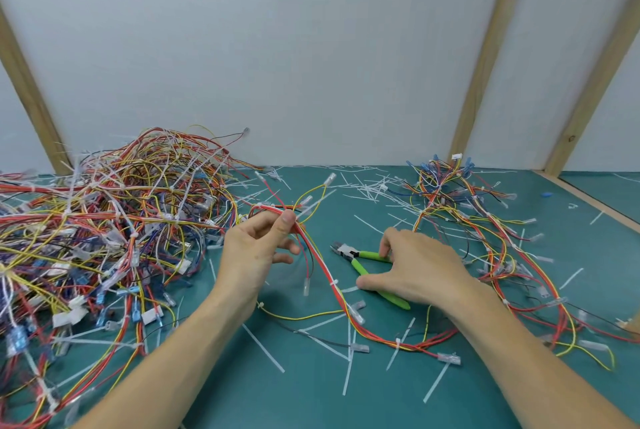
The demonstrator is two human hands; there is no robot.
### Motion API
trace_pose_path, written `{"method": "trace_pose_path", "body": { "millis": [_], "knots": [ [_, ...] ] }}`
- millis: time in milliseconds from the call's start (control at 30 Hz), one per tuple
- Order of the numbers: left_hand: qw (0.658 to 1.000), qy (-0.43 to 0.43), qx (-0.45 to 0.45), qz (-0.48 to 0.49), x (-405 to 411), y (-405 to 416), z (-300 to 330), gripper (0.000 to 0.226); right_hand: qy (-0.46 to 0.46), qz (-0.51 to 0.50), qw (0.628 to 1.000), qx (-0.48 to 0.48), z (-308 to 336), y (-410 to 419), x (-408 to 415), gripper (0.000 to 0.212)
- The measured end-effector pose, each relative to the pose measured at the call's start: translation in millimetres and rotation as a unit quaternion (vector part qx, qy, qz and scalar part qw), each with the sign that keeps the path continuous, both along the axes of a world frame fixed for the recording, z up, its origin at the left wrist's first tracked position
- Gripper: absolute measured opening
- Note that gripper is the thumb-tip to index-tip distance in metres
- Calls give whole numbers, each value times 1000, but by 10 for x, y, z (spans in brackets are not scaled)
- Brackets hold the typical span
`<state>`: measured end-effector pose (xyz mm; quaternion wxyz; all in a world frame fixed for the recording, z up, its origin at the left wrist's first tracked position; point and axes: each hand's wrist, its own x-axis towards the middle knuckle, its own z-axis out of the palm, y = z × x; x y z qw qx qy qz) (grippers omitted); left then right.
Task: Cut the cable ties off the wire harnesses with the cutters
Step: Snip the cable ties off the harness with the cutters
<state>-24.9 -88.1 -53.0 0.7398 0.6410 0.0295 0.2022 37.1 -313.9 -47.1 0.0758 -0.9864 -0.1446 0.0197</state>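
On the mat, cutters (360,264) lie nose pointing up-left, handles down-right.

The left hand (258,248) pinches a red-and-yellow wire harness (322,269) lifted above the green table (311,394). The right hand (419,269) rests on the green-handled cutters (367,267) lying on the table, thumb and fingers touching the handles. A large harness pile (104,231) lies left, a smaller bundle (485,220) right, cut ties (263,347) scattered between.

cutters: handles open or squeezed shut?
Open. The cutters lie on the mat with green handles splayed in a V; the right hand touches both handles, not squeezing.
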Motion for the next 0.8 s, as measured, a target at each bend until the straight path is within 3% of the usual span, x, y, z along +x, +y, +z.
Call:
{"method": "trace_pose_path", "body": {
  "millis": [100,233,333,433,467,533,600,700,800],
  "knots": [
    [1000,0,-11,7,6,0,-3,23,-14,3,999,-34,4,2,22,73],
    [1000,-26,-15,0,11,-22,-24,20,-36,8,998,-50,18,3,26,66],
    [999,-38,13,-6,23,-34,-36,14,-31,-21,999,17,-7,11,42,76],
    [999,-36,5,0,23,-25,-37,11,-9,-51,988,147,9,-11,69,66],
    [999,-35,-1,5,21,-21,-34,11,12,-47,970,238,25,1,71,54],
    [999,-34,-13,17,20,-9,-28,10,67,-1,897,438,69,54,59,29],
    [999,-33,-19,34,28,2,-18,10,134,59,810,567,158,88,31,33],
    [997,-29,-17,63,36,24,-6,11,249,129,744,606,241,79,-41,53],
    [996,-32,0,84,26,30,1,11,306,154,773,534,234,105,-135,55]
  ]
}}
